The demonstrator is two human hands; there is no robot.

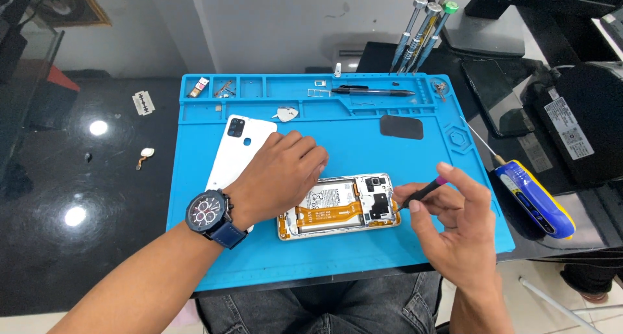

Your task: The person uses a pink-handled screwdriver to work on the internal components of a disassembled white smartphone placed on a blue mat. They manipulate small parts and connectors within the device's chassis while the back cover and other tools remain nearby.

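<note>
Left hand (282, 175) steadying opened phone (341, 206), right hand (454, 211) gripping screwdriver (422, 192), blue mat (363, 146)

A bright blue work mat (415, 243) is laid on a glossy black table (78, 198). A white back cover (237, 154) is seen beside an opened phone (341, 205), silver-white inside, crossed by an orange ribbon cable (331, 211). A navy-strapped wristwatch (211, 216) is worn.
</note>
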